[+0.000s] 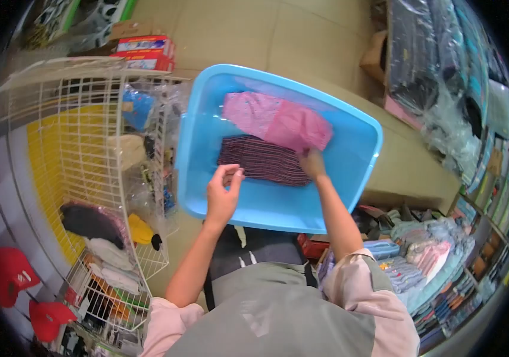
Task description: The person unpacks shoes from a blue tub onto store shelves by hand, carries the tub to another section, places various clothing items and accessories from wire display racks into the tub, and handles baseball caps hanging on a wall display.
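A large light-blue plastic tub (207,89) stands in front of me. Inside it lies a folded pink garment (278,119), lighter on its left part and deeper pink on its right. Just below that is a folded dark garment with thin pinkish stripes (263,160). My right hand (312,165) is closed at the lower right corner of the pink garment, beside the striped one's right end; its fingers are somewhat blurred. Over the tub, by the striped garment's lower left edge, my left hand (223,193) has its fingers bent and apart from the thumb, holding nothing visible.
On the left stands a white wire rack (96,160) with bagged goods and cloths. Red boxes (144,52) sit behind it, and red caps (10,273) hang at far left. Plastic-wrapped garments (421,53) are at upper right, piled folded clothes (412,256) at lower right.
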`<state>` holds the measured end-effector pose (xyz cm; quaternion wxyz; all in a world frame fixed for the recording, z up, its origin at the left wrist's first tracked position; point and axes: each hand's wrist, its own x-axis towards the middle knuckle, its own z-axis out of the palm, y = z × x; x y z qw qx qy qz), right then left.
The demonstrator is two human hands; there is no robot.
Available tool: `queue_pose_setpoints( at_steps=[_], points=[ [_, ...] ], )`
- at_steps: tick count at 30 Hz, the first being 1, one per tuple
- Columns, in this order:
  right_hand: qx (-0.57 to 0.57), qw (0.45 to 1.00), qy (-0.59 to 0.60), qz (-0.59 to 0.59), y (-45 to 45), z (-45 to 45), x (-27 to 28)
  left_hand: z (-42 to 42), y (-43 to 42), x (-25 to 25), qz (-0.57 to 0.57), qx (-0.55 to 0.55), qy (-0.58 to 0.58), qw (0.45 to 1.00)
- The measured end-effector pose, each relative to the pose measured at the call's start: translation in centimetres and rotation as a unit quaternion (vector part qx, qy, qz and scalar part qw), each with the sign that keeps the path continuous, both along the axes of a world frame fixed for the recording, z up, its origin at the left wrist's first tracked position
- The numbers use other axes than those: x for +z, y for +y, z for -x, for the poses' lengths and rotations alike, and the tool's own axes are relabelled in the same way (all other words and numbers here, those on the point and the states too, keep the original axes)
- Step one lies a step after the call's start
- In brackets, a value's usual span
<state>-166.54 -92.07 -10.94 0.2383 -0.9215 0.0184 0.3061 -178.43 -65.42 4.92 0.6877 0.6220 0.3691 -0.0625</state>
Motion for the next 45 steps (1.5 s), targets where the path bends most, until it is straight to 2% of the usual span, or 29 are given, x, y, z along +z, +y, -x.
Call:
queue_pose_setpoints(
  at_steps=[3,6,8,11,13,16,19,22,25,27,30,32,33,35,38,41,44,45],
  points=[
    [0.017,0.999,0.025,-0.042,1.9,-0.6,0.9,1.4,0.8,1.3,-0.001,0.02,0.004,1.0],
    [0.089,0.991,0.032,-0.095,4.2,-1.3,2.9,3.2,1.1,2.0,-0.015,0.052,-0.012,0.998],
    [0.086,0.989,0.005,-0.121,6.1,-1.1,5.2,3.9,1.4,2.8,-0.036,0.075,-0.042,0.996],
    [0.025,0.976,0.031,-0.212,10.0,0.0,8.6,5.4,2.8,4.7,-0.03,0.072,-0.063,0.995],
    [0.008,0.975,0.027,-0.22,13.5,1.6,11.0,7.3,4.4,5.5,-0.024,0.084,-0.075,0.993],
    [-0.011,0.941,0.02,-0.338,18.3,4.1,15.0,9.7,5.7,7.3,-0.024,0.12,-0.092,0.988],
    [0.031,0.932,-0.014,-0.36,24.2,7.6,19.7,13.5,7.4,8.6,-0.032,0.171,-0.128,0.976],
    [0.046,0.91,0.006,-0.411,29.3,11.7,23.3,17.9,9.0,9.7,-0.061,0.24,-0.148,0.957],
    [0.089,0.884,0.029,-0.459,33.6,16.3,24.5,22.2,11.0,10.6,-0.09,0.278,-0.167,0.942],
    [0.164,0.882,0.033,-0.441,36.4,19.3,25.3,24.6,11.7,11.0,-0.058,0.34,-0.15,0.927],
    [0.256,0.882,0.094,-0.384,40.7,24.0,25.7,27.7,13.0,10.6,-0.085,0.372,-0.144,0.913],
    [0.295,0.874,0.109,-0.369,43.6,27.2,23.9,29.7,13.7,10.4,-0.104,0.377,-0.127,0.912],
    [0.318,0.87,0.099,-0.363,44.8,28.6,22.2,30.3,14.0,10.5,-0.097,0.389,-0.128,0.907],
    [0.379,0.892,0.08,-0.232,47.3,30.4,21.2,31.5,14.4,10.6,-0.085,0.414,-0.129,0.897],
    [0.442,0.878,0.008,-0.185,49.2,32.3,17.9,33.1,15.2,10.9,-0.091,0.423,-0.127,0.892],
    [0.465,0.872,0.03,-0.15,50.3,32.5,17.6,34.2,15.6,10.6,-0.089,0.438,-0.125,0.886],
    [0.439,0.885,0.065,-0.142,50.4,32.9,17.4,34.7,15.9,10.3,-0.063,0.455,-0.119,0.88],
    [0.436,0.887,0.038,-0.147,50.4,33.2,17.3,34.8,16.0,10.1,-0.064,0.453,-0.117,0.881]
  ],
)
